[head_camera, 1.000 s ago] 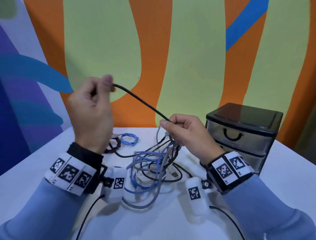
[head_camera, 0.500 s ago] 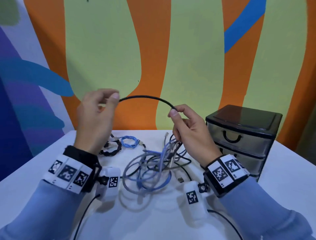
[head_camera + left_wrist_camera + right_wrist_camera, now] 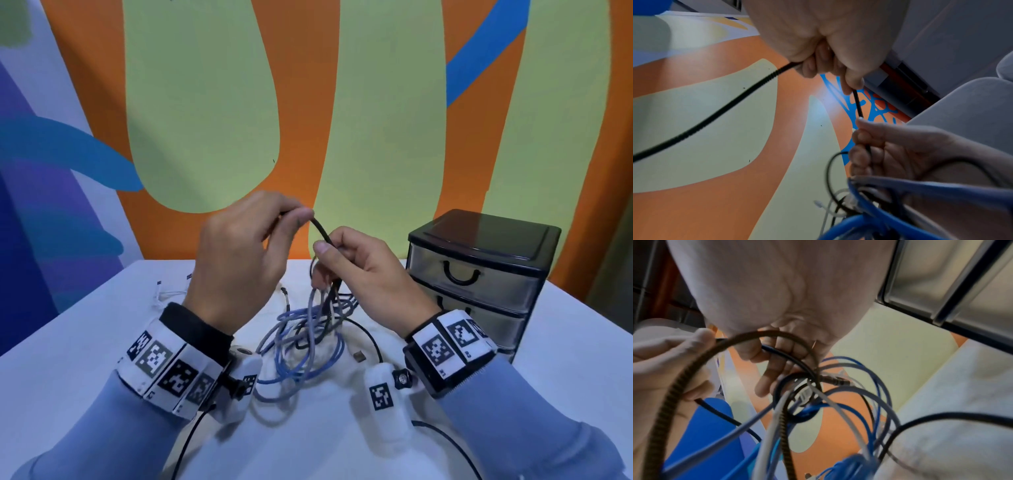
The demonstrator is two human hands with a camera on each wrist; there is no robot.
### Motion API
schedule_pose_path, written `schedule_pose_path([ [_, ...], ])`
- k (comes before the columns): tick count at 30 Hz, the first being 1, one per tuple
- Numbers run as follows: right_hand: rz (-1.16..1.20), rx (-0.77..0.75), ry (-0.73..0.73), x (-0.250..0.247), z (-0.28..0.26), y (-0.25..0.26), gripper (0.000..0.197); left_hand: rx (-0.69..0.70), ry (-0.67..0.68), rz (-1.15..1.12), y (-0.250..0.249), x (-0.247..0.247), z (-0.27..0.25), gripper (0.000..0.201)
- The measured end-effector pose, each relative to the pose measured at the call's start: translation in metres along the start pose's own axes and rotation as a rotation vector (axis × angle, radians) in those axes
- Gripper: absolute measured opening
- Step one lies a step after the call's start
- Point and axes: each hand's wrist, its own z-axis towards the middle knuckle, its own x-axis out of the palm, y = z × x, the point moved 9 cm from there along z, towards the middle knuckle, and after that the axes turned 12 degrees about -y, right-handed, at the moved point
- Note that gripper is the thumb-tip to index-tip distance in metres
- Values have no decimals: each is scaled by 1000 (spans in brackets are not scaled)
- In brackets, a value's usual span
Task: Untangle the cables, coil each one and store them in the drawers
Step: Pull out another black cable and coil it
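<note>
On the white tabletop (image 3: 85,342), nearest the person, lies a tangle of blue and grey cables (image 3: 301,346). Above it, the left hand (image 3: 239,260) pinches a black braided cable (image 3: 320,228) between thumb and fingertips, and the right hand (image 3: 359,267) closes its grip on the same cable just below, apparently with other strands looped through its fingers. Beyond, at the right, stands the black drawer unit (image 3: 479,267), drawers closed.
</note>
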Motion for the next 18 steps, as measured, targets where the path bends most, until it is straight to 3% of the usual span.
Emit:
schedule_pose_path([
  [3,-13,13,-4,-2,2,-6,20,-72,-196,-41,6,-23,5,19],
  [7,-142,-6,-25,-7,5,-13,18,-206,-358,-65,22,-42,5,23],
  [12,-310,-61,-79,-15,7,-17,5,-314,-443,-83,32,-51,5,20],
  [18,-387,-114,-214,-32,10,-16,24,-461,-554,-89,63,-66,4,22],
])
